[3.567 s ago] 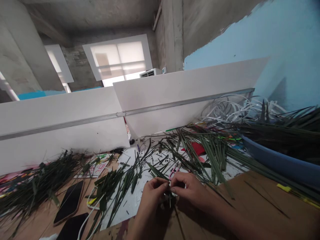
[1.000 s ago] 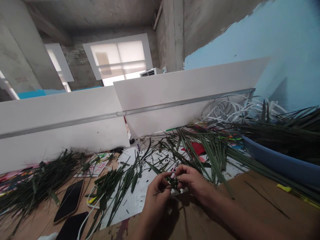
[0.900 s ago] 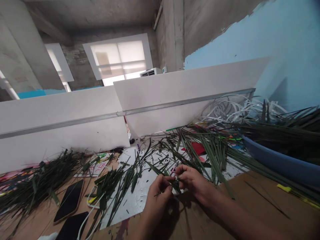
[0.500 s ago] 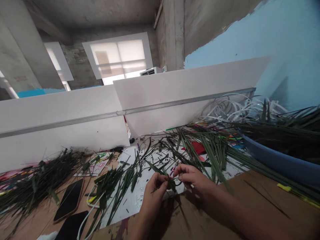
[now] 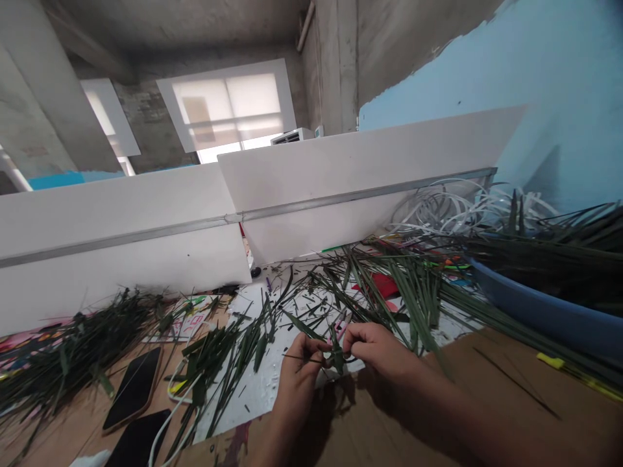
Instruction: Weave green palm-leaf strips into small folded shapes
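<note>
A small green woven leaf piece (image 5: 337, 357) is held between my two hands, over the near edge of the white sheet. My left hand (image 5: 305, 363) pinches its left side, and a thin dark strip sticks out to the left from those fingers. On the right side, my right hand (image 5: 372, 345) has its thumb and index finger closed at the piece. Just beyond the fingers lies a pink-handled tool (image 5: 339, 324), partly hidden. Long green leaf strips (image 5: 413, 292) are spread behind my right hand, and cut leaf pieces (image 5: 243, 350) lie left of my left hand.
Two phones (image 5: 134, 388) and a white cable (image 5: 171, 389) lie at the left, near a dark leaf pile (image 5: 87, 337). A blue basin (image 5: 545, 305) full of leaves stands at the right. White panels (image 5: 311, 227) line the back. Brown cardboard (image 5: 491, 383) lies under my forearms.
My right hand's fingers have closed in on the green piece, which now stands more upright between both hands. The thin strip at my left hand sticks out further left.
</note>
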The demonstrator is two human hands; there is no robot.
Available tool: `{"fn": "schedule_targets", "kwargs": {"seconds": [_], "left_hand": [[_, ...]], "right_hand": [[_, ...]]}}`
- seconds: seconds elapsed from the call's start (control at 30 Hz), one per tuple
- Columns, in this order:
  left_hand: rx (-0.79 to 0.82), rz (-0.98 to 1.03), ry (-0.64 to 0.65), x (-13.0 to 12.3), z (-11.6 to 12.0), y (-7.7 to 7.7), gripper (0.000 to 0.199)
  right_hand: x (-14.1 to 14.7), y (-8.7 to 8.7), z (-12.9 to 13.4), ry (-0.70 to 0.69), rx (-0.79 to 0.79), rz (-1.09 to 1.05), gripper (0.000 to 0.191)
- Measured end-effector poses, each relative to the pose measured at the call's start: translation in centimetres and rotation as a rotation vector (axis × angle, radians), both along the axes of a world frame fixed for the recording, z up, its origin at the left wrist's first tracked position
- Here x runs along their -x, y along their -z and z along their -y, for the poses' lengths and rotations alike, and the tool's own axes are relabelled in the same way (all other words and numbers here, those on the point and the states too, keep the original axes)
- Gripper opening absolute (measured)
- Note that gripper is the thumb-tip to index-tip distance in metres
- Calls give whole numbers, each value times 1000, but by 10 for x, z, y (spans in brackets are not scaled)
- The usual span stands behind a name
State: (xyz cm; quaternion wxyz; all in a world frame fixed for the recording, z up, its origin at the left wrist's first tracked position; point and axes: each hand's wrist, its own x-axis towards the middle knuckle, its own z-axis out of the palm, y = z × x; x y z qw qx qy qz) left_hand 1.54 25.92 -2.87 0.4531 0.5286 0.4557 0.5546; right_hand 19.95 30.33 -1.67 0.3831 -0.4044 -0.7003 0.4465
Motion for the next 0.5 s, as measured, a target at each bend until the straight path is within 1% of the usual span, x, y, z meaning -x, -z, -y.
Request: {"fn": "schedule_targets", "kwargs": {"seconds": [0.1,0.23,0.4,0.5], "left_hand": [[2,26,-15,1,-1,2,3],[-21,-11,-52,4,-5,4,3],[-36,-24,-48,5,-5,2,3],[-36,-51,-40,10,-3,-3,9]], "right_hand": [[3,8,-4,-3,75,-71,12],[5,16,-6,8,121,-158,9],[7,12,-3,12,237,-213,8],[6,7,-2,9,285,-281,10]]}}
